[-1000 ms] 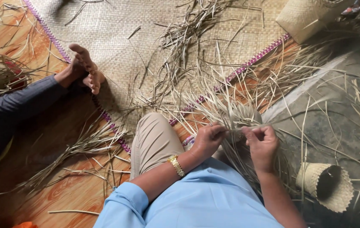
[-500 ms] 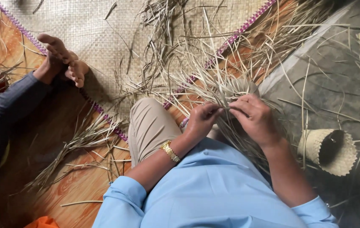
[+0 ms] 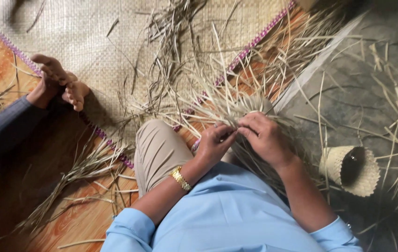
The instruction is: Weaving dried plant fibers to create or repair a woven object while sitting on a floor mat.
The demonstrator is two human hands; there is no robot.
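Mid-weave, by the look of it: plaiting straw strips [image 3: 234, 127] into a half-woven piece [image 3: 255, 103] held just above the lap, at 12 o'clock from the body. Left hand [image 3: 215, 142], with a gold bracelet [image 3: 180, 178] on its wrist, curled tight, thumb and fingers pinching the straw strips at the near edge of the weave. Right hand [image 3: 264, 137] closed over the same spot from 3 o'clock, fingertips meeting the left's, gripping the strips too. Loose ends fanning out from the piece toward 11 and 1 o'clock.

Probably crossing one strip over its neighbour here. Next move calls for a firm hold on the crossing with one hand, a free end picked out with the other, and steady tension against slackening of the weave.

Around: bent knee [image 3: 159, 149] at 9 o'clock from the hands; small woven basket [image 3: 350, 170] on its side at 3 o'clock, well apart; woven mat [image 3: 91, 42] at 11 o'clock, another person's feet [image 3: 61, 84] on its edge; straw bundle [image 3: 82, 168] on the floor at 8 o'clock.
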